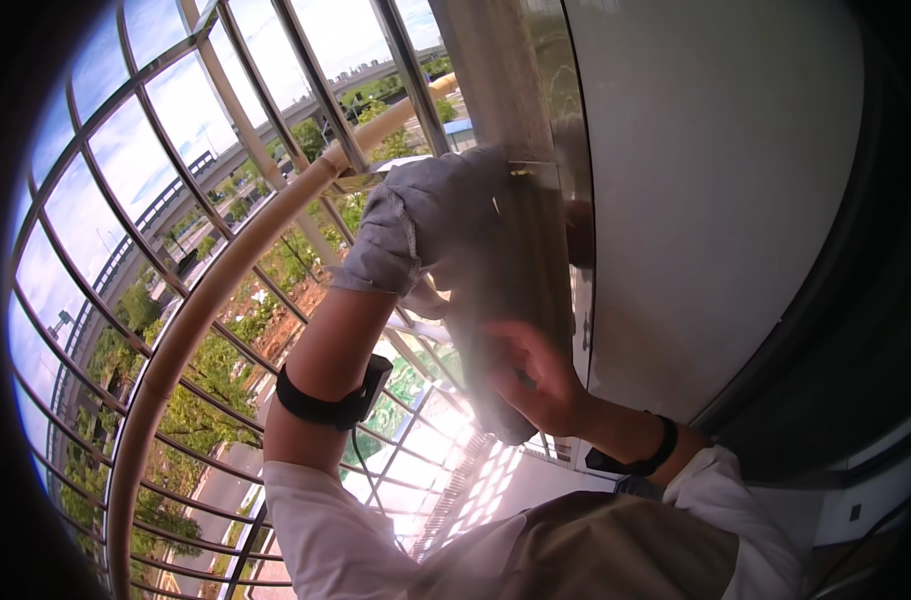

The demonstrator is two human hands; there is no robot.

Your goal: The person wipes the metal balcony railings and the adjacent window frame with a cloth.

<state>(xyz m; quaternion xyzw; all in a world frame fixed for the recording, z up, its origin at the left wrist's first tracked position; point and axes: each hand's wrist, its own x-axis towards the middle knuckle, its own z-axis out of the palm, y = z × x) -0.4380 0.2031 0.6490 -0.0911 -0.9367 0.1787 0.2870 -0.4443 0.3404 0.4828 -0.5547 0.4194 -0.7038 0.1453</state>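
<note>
My left hand [416, 215] wears a grey fabric glove and is raised against a worn metal post [501, 70] of the window frame. Its fingers are smeared and lost in dark blur at the post. My right hand [541, 380] is bare and lower down, with fingers bent toward a long grey-brown shape [486, 400] hanging below the glove. That shape looks like soft cloth, but blur hides what it is. Whether the right fingers grip it or only brush it does not show.
A metal window cage [226, 215] with a beige bamboo-like pole [191, 310] curves along the left. A pale grey panel [716, 200] rises at the right. Sunlit slats lie below, and trees and a raised road show outside. Black bands sit on both my forearms.
</note>
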